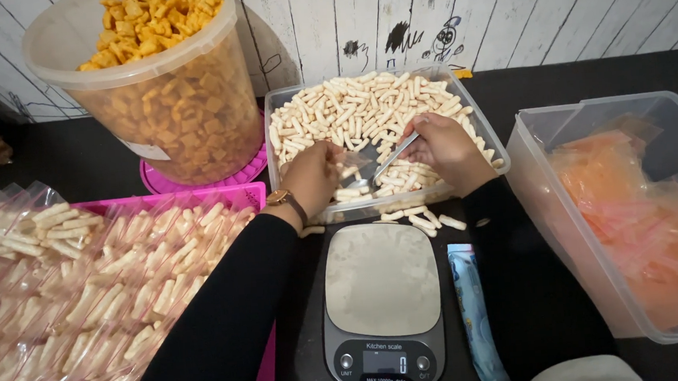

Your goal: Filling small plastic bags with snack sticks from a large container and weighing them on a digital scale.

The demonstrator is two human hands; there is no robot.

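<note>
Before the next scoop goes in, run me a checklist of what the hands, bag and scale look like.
1. Left hand holds small clear bag over the clear tub: ok.
2. Right hand grips metal scoop aimed at the bag: ok.
3. Bag mouth open: cannot tell.
4. Kitchen scale platform bare: ok.
5. Snack sticks spilled beside the scale: not ok.
6. Pink tray holds filled bags: ok.

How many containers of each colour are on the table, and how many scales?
Clear containers: 3, namely the round tub of orange crackers, the tray of pale snack sticks and the bin of orange bags
Pink containers: 1, the pink tray of filled bags
Kitchen scales: 1
Total: 5
</note>
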